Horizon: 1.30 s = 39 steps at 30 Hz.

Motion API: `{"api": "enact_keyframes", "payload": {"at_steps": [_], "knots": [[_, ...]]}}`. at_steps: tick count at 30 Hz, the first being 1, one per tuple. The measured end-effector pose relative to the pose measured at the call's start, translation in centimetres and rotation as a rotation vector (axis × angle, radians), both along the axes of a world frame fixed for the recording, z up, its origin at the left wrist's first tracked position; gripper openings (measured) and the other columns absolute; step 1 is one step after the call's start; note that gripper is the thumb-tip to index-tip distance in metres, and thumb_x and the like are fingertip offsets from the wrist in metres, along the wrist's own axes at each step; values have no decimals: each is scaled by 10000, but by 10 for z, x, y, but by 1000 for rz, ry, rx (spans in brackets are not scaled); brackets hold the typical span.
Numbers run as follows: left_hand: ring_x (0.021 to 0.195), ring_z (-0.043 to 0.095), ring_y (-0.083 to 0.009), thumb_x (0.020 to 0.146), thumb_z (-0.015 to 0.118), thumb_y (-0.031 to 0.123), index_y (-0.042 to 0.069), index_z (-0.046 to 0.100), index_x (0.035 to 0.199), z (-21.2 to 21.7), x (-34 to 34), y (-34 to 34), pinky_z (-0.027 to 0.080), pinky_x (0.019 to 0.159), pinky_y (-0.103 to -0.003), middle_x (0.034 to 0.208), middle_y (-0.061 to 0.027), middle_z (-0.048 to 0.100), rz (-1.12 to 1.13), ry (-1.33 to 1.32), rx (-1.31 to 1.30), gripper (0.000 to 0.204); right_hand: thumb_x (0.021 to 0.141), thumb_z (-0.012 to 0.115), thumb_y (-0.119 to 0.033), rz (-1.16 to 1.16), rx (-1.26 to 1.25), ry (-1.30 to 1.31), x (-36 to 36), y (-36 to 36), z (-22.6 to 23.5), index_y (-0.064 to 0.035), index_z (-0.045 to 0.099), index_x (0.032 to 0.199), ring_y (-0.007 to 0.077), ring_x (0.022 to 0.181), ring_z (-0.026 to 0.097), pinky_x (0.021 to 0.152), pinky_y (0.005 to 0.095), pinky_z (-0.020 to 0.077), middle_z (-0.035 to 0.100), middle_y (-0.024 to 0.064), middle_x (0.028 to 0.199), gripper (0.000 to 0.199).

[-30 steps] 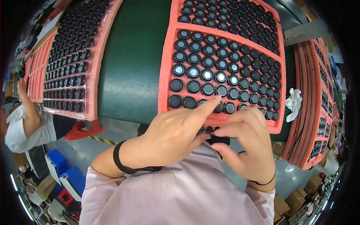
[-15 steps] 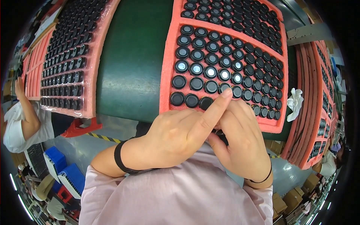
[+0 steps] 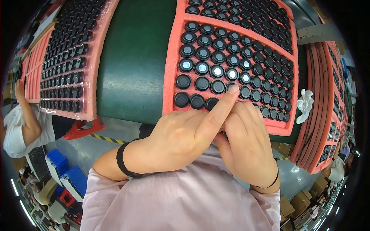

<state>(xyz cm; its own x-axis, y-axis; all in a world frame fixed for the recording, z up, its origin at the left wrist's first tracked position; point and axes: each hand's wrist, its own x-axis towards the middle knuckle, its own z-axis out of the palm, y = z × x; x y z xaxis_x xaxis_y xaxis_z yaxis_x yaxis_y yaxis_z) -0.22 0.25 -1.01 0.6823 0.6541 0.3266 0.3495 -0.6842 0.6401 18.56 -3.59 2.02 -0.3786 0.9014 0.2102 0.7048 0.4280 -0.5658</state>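
Note:
A pink foam tray (image 3: 170,73) holds rows of round black parts (image 3: 202,67). The upper rows have pale round centres, while the two nearest rows are plain black. My left hand (image 3: 181,134) lies over the tray's near edge with its index finger stretched out. That fingertip is on or just above a black part in the second row from the front; the thumb and other fingers are hidden. Close against it, my right hand (image 3: 246,140) has its fingers curled and pressed together. A dark gap shows by its thumb, but any object inside cannot be made out.
Under the tray runs a green belt (image 3: 131,61). Another filled pink tray (image 3: 90,84) stands to the left, under clear film. At right are a crumpled white tissue (image 3: 305,106) and stacked pink trays (image 3: 308,134). Blue crates (image 3: 73,183) and a co-worker's arm (image 3: 27,111) appear at left.
The view has shifted slightly, so the near tray sits a little higher and further right. Both hands keep nearly the same pose, with the left index finger still over the second row.

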Motion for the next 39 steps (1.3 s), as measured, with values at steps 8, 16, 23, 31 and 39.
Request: {"api": "enact_keyframes", "payload": {"at_steps": [8, 16, 23, 31, 39], "knots": [[622, 651, -221, 662, 840, -21, -113, 382, 1532, -1, 1, 3, 519, 543, -350, 812, -84, 687, 12, 15, -9, 988, 708, 761, 27, -26, 0, 10, -1, 3, 3, -7, 593, 1008, 368, 916, 560, 806, 454, 444, 586, 159, 1014, 346], [642, 686, -250, 696, 822, -52, -101, 336, 1554, -2, -3, 5, 546, 577, -361, 832, -108, 703, 6, 7, -152, 987, 695, 762, -49, 21, 95, -42, 1, 3, 3, -91, 627, 950, 274, 863, 558, 763, 387, 427, 565, 62, 924, 292], [666, 706, -265, 700, 811, -69, -78, 299, 1579, -2, -5, 7, 558, 605, -360, 818, -115, 706, 2, -30, -188, 1017, 697, 778, 14, 27, -41, 245, 13, 3, 1, -71, 611, 969, 286, 842, 564, 762, 406, 435, 595, 79, 938, 331], [676, 699, -261, 695, 800, -80, -71, 352, 1563, -4, -4, 8, 554, 599, -363, 817, -104, 706, -25, -41, -128, 976, 702, 738, 108, -32, -157, 333, 8, 4, -8, -42, 569, 985, 311, 822, 568, 746, 413, 442, 601, 112, 910, 363], [657, 684, -243, 702, 800, -70, -71, 386, 1547, 1, -1, 8, 546, 577, -360, 810, -94, 703, -32, 8, -66, 941, 698, 711, 132, -13, -101, 288, 6, 6, -12, -39, 547, 956, 321, 808, 564, 718, 411, 439, 582, 119, 890, 350]]}}
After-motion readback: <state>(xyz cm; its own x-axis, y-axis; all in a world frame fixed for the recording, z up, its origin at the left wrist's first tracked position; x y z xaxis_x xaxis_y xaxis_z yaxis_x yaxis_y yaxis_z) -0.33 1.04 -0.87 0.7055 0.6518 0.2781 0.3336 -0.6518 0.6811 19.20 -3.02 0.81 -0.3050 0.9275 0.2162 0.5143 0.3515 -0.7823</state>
